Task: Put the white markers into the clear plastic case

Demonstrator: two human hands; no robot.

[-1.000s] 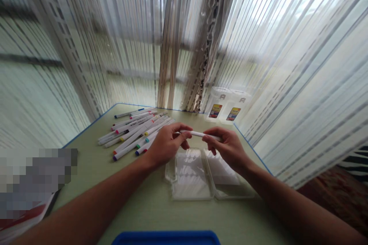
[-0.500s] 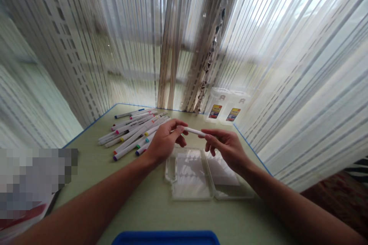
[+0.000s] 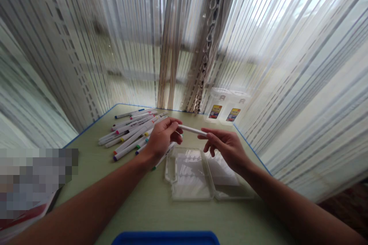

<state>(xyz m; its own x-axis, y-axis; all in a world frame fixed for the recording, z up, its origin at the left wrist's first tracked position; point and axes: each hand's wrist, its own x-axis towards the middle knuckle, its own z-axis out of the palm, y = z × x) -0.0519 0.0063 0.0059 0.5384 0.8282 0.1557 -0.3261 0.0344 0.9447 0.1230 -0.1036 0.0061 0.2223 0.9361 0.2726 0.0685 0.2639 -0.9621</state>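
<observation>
A white marker (image 3: 192, 129) is held level in the air between my two hands. The thumb and fingers of my left hand (image 3: 165, 134) pinch its left end, and my right hand (image 3: 224, 146) pinches the right end. Below them on the table lies a clear plastic case (image 3: 191, 176), opened flat, with pale paper in both halves. To the left of my left hand spreads a loose pile of white markers (image 3: 133, 132) with coloured ends; my hand and forearm cover part of it.
Two clear cases with yellow labels (image 3: 215, 111) stand at the table's back right, by the string curtain (image 3: 129, 46). A blue object (image 3: 166, 238) shows at the near edge. A blurred-out item (image 3: 31, 183) lies at the left. The green table (image 3: 143, 206) has blue edging.
My left hand has shifted slightly left along the marker, so more of the marker shows between my hands. My right hand has barely moved.
</observation>
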